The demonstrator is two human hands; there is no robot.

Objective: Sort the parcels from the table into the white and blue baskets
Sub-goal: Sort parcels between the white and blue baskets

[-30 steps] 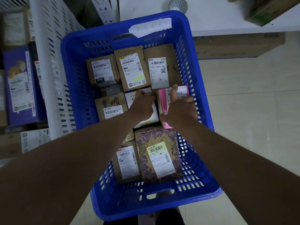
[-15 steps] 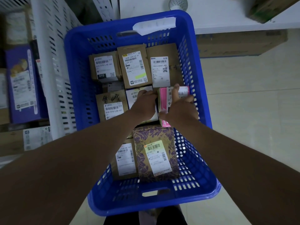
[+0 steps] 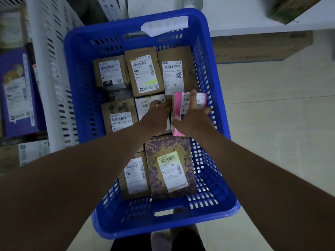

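The blue basket (image 3: pixel 81 73) stands on the floor below me, holding several labelled brown parcels. My right hand (image 3: pixel 194 116) grips a pink parcel (image 3: pixel 176 107) inside it, against the right wall, with one finger stretched over its white label. My left hand (image 3: pixel 155 116) rests on a white parcel (image 3: pixel 145 105) just left of the pink one, fingers curled at its right edge. A purple patterned parcel (image 3: pixel 168 147) lies nearer me. The white basket (image 3: pixel 47 51) stands to the left of the blue one.
A white table (image 3: pixel 235 13) edge runs along the top right, with a greenish box (image 3: pixel 288 9) on it and a cardboard carton (image 3: pixel 262 46) beneath. Purple and white boxes (image 3: pixel 18 91) lie inside the white basket. Tiled floor (image 3: pixel 281 124) spreads to the right.
Both hands stay on the pink and white parcels in the blue basket. The pink parcel has shifted slightly toward the right wall.
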